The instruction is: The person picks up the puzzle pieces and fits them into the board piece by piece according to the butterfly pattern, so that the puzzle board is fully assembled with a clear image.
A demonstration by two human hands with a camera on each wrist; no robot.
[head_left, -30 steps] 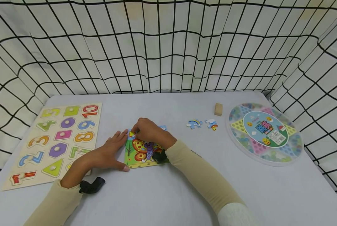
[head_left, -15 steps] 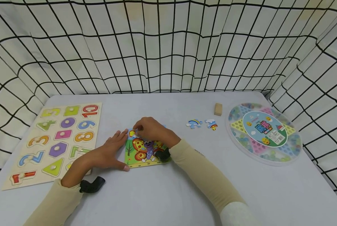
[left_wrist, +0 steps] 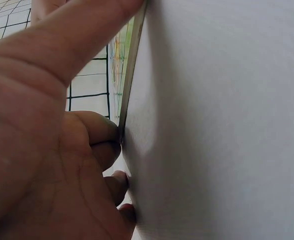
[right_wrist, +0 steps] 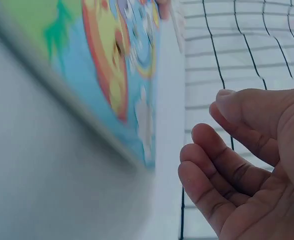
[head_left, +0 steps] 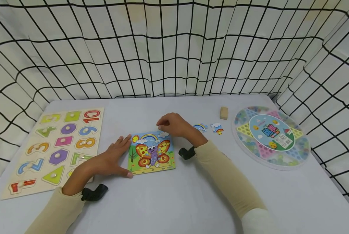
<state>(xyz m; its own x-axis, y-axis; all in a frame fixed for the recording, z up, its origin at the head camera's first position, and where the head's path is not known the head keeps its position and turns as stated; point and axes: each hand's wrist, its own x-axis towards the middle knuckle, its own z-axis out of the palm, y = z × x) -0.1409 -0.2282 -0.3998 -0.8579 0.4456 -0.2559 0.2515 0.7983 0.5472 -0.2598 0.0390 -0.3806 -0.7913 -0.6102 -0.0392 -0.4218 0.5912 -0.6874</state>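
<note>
A butterfly jigsaw puzzle (head_left: 153,154) lies flat on the white table, its picture uncovered in the head view. My left hand (head_left: 108,159) rests against its left side, fingers stretched out; in the left wrist view, the thumb and fingertips (left_wrist: 108,131) touch the board's edge. Over the puzzle's upper right corner hovers my right hand (head_left: 175,125), its fingers loosely bent. Nothing is between its thumb and fingers (right_wrist: 194,182) in the right wrist view. Two loose rainbow jigsaw pieces, one (head_left: 200,127) partly behind the right hand and another (head_left: 217,128), lie to the right.
A wooden number-and-shape peg board (head_left: 57,152) lies at the left, partly under the left forearm. Toward the back right are a small wooden block (head_left: 224,113) and a round clear case (head_left: 272,138) of coloured beads. Black netting (head_left: 168,61) rises behind the table.
My right hand has moved right from the puzzle's sun corner to its upper right corner, uncovering the rainbow and butterfly. The left hand has stayed at the left edge.
</note>
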